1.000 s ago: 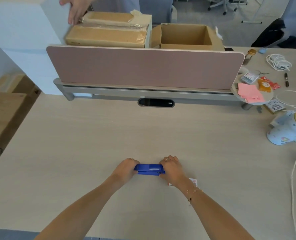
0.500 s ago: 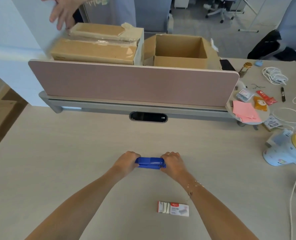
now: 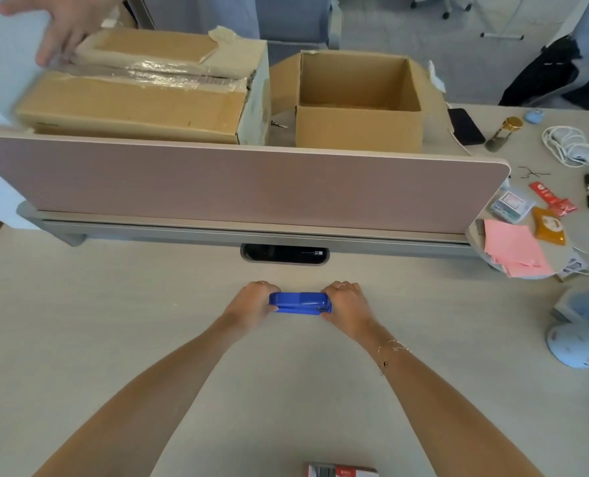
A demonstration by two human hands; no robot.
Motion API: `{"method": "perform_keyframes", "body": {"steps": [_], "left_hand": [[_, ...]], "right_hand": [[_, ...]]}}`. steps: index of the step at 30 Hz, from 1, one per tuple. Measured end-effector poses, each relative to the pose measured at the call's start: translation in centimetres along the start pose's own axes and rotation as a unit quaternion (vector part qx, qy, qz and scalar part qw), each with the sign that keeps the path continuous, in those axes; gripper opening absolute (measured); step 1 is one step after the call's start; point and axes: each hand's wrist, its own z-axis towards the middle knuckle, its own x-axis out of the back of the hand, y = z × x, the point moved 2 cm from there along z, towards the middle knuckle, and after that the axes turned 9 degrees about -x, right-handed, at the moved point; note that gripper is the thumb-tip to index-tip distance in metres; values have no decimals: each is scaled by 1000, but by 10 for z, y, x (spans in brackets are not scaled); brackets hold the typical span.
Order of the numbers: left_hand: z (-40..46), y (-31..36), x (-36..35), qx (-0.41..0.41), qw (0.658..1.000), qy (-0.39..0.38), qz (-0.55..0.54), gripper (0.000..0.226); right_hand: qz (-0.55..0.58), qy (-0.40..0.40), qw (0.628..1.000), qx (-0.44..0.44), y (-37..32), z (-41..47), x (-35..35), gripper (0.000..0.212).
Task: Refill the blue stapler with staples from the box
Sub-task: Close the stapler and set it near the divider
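A pale wood-grain desk (image 3: 114, 339) fills the lower half of the frame, bounded above by a pink divider panel (image 3: 238, 187), behind which stand cardboard boxes (image 3: 358, 101). At centre frame the blue stapler (image 3: 300, 303) lies closed, its long axis running left to right across the picture, at or just above the desk surface; contact cannot be told. The left hand (image 3: 251, 304) wraps the stapler's left end and the right hand (image 3: 346, 306) wraps its right end, each grip curled closed on the body with only the middle section showing between them. The staple box (image 3: 341, 471) lies at the bottom edge of the frame, below and slightly right of the stapler, well apart from both hands and just inside the right forearm, so the right hand is judged the nearer one for reaching it. The stapler shows no open magazine, so the step in hand appears to be opening it, probably by pulling the ends apart or lifting the top along that left-right axis. Another person's hand (image 3: 62, 25) rests on a box in the upper left.
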Motion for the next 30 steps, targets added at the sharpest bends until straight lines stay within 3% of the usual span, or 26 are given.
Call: {"method": "perform_keyframes", "body": {"steps": [13, 19, 30], "left_hand": [[66, -27, 11, -2, 1000, 0, 2, 18], [80, -38, 6, 9, 999, -36, -1, 22], [78, -37, 1, 6, 999, -34, 26, 28]], "right_hand": [[41, 6, 999, -2, 17, 71, -5, 31], [67, 4, 998, -18, 22, 79, -10, 31], [52, -21, 997, -56, 14, 80, -8, 32]]}}
